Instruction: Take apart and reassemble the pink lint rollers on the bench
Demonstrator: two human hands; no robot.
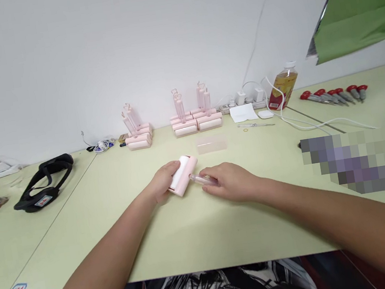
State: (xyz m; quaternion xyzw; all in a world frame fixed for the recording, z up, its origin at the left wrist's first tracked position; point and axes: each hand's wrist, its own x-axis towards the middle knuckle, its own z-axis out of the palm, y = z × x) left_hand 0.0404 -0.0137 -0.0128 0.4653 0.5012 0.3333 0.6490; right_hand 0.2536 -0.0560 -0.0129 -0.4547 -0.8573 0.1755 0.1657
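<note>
My left hand point(163, 181) is closed around one end of a pink lint roller head point(184, 176) with a white roll, tilted just above the table. My right hand point(233, 182) grips a clear pinkish handle point(203, 180) whose tip meets the side of the head. Whether the handle is fixed in the head, I cannot tell. Beyond my hands lies a translucent pink cover point(211, 143). Farther back, several pink lint rollers point(184, 125) with upright handles stand in groups along the wall.
To the left sits a black head strap point(47, 183). At the back right are a power strip point(261, 103), white paper point(243, 112), tweezers point(256, 125), a drink bottle point(283, 86) and loose white cables. Several red-ended tools point(334, 96) lie farther right, near a blurred-out object point(352, 164).
</note>
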